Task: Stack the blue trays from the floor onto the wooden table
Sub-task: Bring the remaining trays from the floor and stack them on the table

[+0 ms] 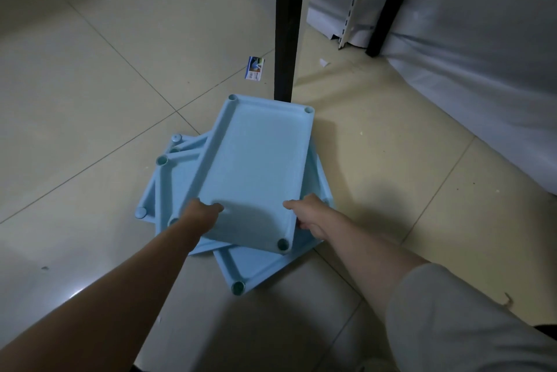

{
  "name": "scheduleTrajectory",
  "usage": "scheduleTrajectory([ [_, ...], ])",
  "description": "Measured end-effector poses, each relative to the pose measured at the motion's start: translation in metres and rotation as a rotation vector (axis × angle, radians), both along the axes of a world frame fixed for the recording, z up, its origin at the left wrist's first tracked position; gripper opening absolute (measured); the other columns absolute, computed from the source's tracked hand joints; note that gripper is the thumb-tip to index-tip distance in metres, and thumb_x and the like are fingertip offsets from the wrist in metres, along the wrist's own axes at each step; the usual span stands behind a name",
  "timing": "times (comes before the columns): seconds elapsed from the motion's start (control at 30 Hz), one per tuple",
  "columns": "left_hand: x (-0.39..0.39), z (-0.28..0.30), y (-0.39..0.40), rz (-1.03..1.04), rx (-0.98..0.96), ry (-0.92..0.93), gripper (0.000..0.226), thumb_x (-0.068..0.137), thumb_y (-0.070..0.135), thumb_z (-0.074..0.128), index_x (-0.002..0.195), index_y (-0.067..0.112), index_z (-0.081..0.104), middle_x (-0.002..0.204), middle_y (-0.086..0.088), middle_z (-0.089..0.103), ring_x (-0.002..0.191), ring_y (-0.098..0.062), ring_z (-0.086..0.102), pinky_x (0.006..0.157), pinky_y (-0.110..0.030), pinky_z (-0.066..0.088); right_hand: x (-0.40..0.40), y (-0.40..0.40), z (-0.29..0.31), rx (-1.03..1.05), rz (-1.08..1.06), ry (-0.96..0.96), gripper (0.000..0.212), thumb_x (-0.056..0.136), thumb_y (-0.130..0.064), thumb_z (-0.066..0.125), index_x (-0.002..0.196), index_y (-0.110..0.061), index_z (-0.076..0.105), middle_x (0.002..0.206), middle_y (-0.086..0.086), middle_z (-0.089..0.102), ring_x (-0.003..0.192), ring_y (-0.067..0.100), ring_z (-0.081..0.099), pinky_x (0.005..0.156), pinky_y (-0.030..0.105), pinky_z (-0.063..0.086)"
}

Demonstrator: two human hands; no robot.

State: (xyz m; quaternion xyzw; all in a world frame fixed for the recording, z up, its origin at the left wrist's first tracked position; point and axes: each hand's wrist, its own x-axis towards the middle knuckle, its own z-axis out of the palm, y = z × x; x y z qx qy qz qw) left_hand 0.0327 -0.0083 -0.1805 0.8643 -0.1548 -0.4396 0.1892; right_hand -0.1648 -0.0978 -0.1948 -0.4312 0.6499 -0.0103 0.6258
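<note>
A light blue tray point(256, 160) with round corner sockets lies on top of a loose pile of more blue trays point(168, 188) on the tiled floor. My left hand point(200, 215) grips its near left edge, thumb over the rim onto the inner face. My right hand point(307, 215) grips the near right edge, thumb on top and fingers curled under. The top tray sits askew over the ones below. The wooden table top is out of view.
A black table leg point(286, 25) stands just behind the pile, and a second dark leg point(391, 4) stands further right. A small printed card point(254, 68) lies on the floor. Grey sheeting point(482, 70) covers the right side. Open tiles lie left.
</note>
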Motion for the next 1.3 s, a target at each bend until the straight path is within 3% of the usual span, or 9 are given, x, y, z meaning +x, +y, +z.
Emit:
scheduleTrajectory([
  [0.13, 0.004, 0.002, 0.002, -0.045, 0.012, -0.097, 0.066, 0.090, 0.035, 0.060, 0.146, 0.008, 0.036, 0.148, -0.017, 0.039, 0.133, -0.036, 0.038, 0.110, -0.043, 0.034, 0.014, 0.003, 0.000, -0.088, -0.051, 0.008, 0.007, 0.089, -0.013, 0.061, 0.094, -0.009, 0.058, 0.101, 0.009, 0.067, 0.093, 0.027, 0.065, 0.079, 0.037, 0.056],
  [0.3, 0.004, 0.013, -0.004, -0.075, 0.034, -0.259, 0.056, 0.090, 0.038, 0.055, 0.140, 0.016, 0.042, 0.140, -0.016, 0.039, 0.131, -0.037, 0.032, 0.108, -0.049, 0.033, 0.017, -0.004, 0.004, -0.142, -0.223, 0.053, 0.032, 0.089, -0.009, 0.047, 0.119, -0.001, 0.055, 0.117, 0.014, 0.063, 0.091, 0.025, 0.060, 0.076, 0.028, 0.048],
  [0.43, 0.000, 0.021, -0.008, -0.129, 0.004, -0.379, 0.058, 0.090, 0.038, 0.054, 0.141, 0.014, 0.039, 0.143, -0.015, 0.036, 0.132, -0.036, 0.031, 0.108, -0.045, 0.028, 0.003, -0.007, 0.016, -0.299, -0.235, 0.158, 0.037, 0.092, -0.013, 0.042, 0.126, -0.003, 0.051, 0.125, 0.014, 0.059, 0.099, 0.029, 0.060, 0.080, 0.032, 0.048],
  [0.63, 0.004, 0.036, -0.023, 0.024, -0.075, -0.332, 0.073, 0.090, 0.039, 0.057, 0.149, 0.010, 0.024, 0.149, -0.019, 0.030, 0.136, -0.038, 0.030, 0.112, -0.050, 0.028, -0.032, -0.013, 0.037, -0.545, -0.031, 0.264, 0.022, 0.090, -0.021, 0.043, 0.100, -0.008, 0.056, 0.106, 0.010, 0.065, 0.083, 0.029, 0.061, 0.069, 0.033, 0.049],
  [0.77, 0.000, 0.060, -0.022, 0.120, -0.120, -0.290, 0.080, 0.090, 0.038, 0.059, 0.151, 0.009, 0.016, 0.149, -0.021, 0.028, 0.135, -0.041, 0.032, 0.111, -0.052, 0.030, -0.038, -0.021, 0.084, -0.743, 0.161, 0.363, 0.015, 0.089, -0.023, 0.044, 0.080, -0.012, 0.040, 0.081, 0.005, 0.054, 0.073, 0.032, 0.050, 0.064, 0.034, 0.040],
  [0.9, -0.019, 0.129, -0.008, 0.019, -0.185, -0.398, 0.086, 0.089, 0.031, 0.063, 0.152, 0.006, 0.011, 0.157, -0.018, 0.014, 0.143, -0.037, 0.021, 0.116, -0.047, 0.021, -0.034, -0.022, 0.173, -0.902, 0.404, 0.451, 0.010, 0.091, -0.022, 0.041, 0.089, -0.014, 0.037, 0.075, 0.007, 0.053, 0.067, 0.035, 0.049, 0.062, 0.038, 0.041],
  [1.07, -0.039, 0.262, -0.013, -0.234, -0.373, -0.676, 0.089, 0.087, 0.027, 0.064, 0.153, 0.008, 0.008, 0.161, -0.013, 0.005, 0.148, -0.030, 0.004, 0.120, -0.044, 0.005, -0.028, -0.013, 0.295, -0.893, 0.583, 0.524, 0.014, 0.089, -0.018, 0.038, 0.087, -0.024, 0.025, 0.079, 0.006, 0.054, 0.067, 0.033, 0.045, 0.064, 0.040, 0.046],
  [1.17, -0.046, 0.340, -0.016, -0.462, -0.464, -0.820, 0.089, 0.086, 0.027, 0.064, 0.154, 0.015, 0.008, 0.162, -0.008, 0.002, 0.149, -0.030, 0.000, 0.119, -0.044, -0.001, -0.030, 0.001, 0.369, -0.866, 0.635, 0.548, 0.014, 0.090, -0.012, 0.037, 0.096, -0.024, 0.036, 0.083, 0.004, 0.053, 0.070, 0.030, 0.045, 0.065, 0.037, 0.044],
  [1.3, -0.054, 0.432, -0.014, -0.654, -0.474, -0.894, 0.085, 0.081, 0.020, 0.066, 0.152, 0.018, 0.020, 0.161, -0.005, 0.007, 0.149, -0.030, -0.002, 0.120, -0.046, -0.005, -0.036, 0.019, 0.460, -1.017, 0.808, 0.594, 0.028, 0.090, 0.000, 0.040, 0.112, -0.017, 0.044, 0.089, 0.003, 0.058, 0.066, 0.027, 0.047, 0.050, 0.027, 0.029],
])
